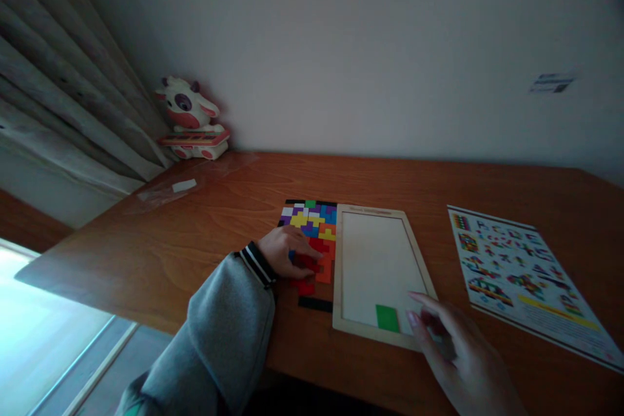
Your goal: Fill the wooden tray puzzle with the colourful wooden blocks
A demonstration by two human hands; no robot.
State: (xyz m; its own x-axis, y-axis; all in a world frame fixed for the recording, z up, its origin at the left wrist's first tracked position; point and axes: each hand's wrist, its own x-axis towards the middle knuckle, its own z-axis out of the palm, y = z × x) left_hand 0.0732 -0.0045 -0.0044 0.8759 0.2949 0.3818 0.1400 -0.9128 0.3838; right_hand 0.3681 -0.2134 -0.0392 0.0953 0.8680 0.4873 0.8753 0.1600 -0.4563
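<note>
My left hand (291, 252) rests over a block of coloured puzzle pieces (312, 216). Its thumb and fingers are apart, touching a red puzzle piece (308, 262); no piece is visibly lifted. Directly right of the pieces lies a shallow wooden puzzle tray (420, 253) with a pale base. One green piece (387, 318) lies inside, by the tray's lower edge. My right hand (451, 344) hovers at the tray's lower right corner, thumb and index finger apart with nothing seen between them. Its other fingers are partly hidden.
A printed pattern sheet (524, 279) lies at the right on the wooden table (234, 201). At the back left stands a toy cow (192, 118) with a keyboard. Clear plastic with a white label (184, 186) lies before it. A curtain (68, 71) hangs left.
</note>
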